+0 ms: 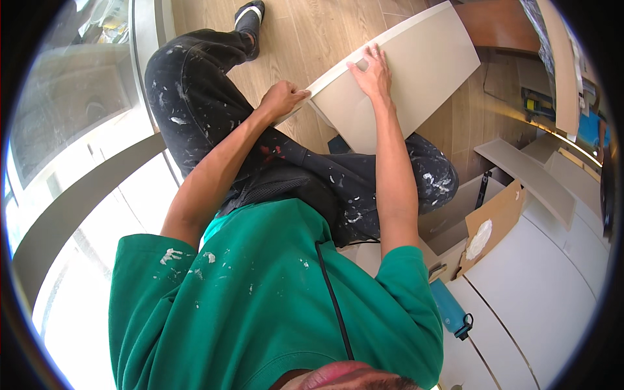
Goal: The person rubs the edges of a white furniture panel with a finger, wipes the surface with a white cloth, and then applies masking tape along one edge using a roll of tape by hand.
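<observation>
A large beige board (pixel 422 78) lies tilted across my legs, its pale long edge facing up and to the left. At the near end of that edge, my left hand (pixel 284 99) is closed, thumb and fingertips pinching a thin pale strip (pixel 294 113) that runs back under the hand. Whether the strip is joined to the board, I cannot tell. My right hand (pixel 373 73) rests on the board's face farther along, fingers stretched toward the long edge and thumb apart.
To the right stand an opened cardboard box (pixel 492 227) and a loose beige panel (pixel 530 182). A teal bottle (pixel 450 309) lies by white panels (pixel 552 260). A brown wooden piece (pixel 499 25) is beyond the board. Glass (pixel 78 97) borders the left.
</observation>
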Demonstrator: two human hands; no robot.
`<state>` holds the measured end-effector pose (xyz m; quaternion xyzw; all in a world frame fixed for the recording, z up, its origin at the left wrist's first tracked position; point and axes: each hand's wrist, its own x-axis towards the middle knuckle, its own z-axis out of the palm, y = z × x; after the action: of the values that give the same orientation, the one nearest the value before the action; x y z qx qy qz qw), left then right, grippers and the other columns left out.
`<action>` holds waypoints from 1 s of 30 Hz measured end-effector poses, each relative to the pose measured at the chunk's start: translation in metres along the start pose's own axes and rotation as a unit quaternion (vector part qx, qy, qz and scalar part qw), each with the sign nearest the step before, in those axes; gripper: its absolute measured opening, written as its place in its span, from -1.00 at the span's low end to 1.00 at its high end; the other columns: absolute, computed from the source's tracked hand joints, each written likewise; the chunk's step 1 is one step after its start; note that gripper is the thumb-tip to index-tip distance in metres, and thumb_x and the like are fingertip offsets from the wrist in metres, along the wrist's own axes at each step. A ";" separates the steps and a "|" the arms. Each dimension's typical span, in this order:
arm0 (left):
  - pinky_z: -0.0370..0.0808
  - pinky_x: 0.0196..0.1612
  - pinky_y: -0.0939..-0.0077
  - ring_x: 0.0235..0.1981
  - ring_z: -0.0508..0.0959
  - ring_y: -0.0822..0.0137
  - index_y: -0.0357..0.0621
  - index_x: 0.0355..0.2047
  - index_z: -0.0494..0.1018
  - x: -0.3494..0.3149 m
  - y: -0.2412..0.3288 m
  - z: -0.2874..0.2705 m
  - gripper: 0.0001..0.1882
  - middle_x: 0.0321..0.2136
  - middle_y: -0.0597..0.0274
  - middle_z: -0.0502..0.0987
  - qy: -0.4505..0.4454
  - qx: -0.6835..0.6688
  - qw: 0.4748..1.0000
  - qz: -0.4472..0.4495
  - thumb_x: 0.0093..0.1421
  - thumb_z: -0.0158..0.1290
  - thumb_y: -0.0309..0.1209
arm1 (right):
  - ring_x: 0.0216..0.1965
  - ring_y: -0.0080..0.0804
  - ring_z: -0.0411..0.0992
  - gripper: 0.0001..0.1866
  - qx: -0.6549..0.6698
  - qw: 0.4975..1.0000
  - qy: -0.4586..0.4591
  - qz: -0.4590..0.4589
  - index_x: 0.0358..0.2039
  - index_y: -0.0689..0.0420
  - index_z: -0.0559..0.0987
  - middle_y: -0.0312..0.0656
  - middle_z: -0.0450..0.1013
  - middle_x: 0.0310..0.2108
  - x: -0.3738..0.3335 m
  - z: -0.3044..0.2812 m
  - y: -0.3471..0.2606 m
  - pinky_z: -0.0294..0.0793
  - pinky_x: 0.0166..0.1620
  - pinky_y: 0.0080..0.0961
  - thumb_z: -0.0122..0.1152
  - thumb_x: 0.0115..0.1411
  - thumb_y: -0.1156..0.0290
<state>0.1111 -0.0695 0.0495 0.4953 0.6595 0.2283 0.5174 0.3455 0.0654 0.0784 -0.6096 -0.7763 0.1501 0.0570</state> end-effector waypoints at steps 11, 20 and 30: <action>0.28 -0.52 0.20 -0.67 0.28 0.34 -0.31 -0.69 0.39 0.000 0.000 0.000 -0.38 -0.75 0.10 0.25 -0.013 -0.019 1.000 -0.017 0.24 0.24 -0.01 | 0.48 0.00 0.03 -0.21 0.001 1.000 0.009 -0.011 0.30 0.14 0.44 -0.04 0.14 0.45 0.001 0.003 0.003 0.12 0.42 -0.10 0.37 0.14 -0.01; 0.30 -0.52 0.21 -0.68 0.30 0.34 -0.32 -0.66 0.44 0.003 -0.005 0.003 -0.41 -0.75 0.08 0.30 -0.003 -0.004 1.000 -0.015 0.23 0.24 -0.01 | 0.48 0.01 0.04 -0.22 0.003 1.000 0.011 -0.013 0.29 0.13 0.45 -0.03 0.15 0.45 0.000 0.003 0.003 0.13 0.42 -0.11 0.38 0.14 0.00; 0.28 -0.53 0.21 -0.68 0.27 0.35 -0.30 -0.70 0.39 0.004 -0.005 0.003 -0.39 -0.76 0.12 0.25 -0.002 -0.002 1.000 -0.010 0.22 0.25 -0.02 | 0.47 0.01 0.06 -0.23 0.001 1.000 0.014 -0.014 0.28 0.13 0.46 -0.03 0.17 0.44 0.001 0.004 0.004 0.14 0.42 -0.11 0.38 0.14 0.00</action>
<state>0.1113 -0.0689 0.0423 0.4882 0.6630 0.2233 0.5218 0.3478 0.0665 0.0737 -0.6009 -0.7835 0.1416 0.0704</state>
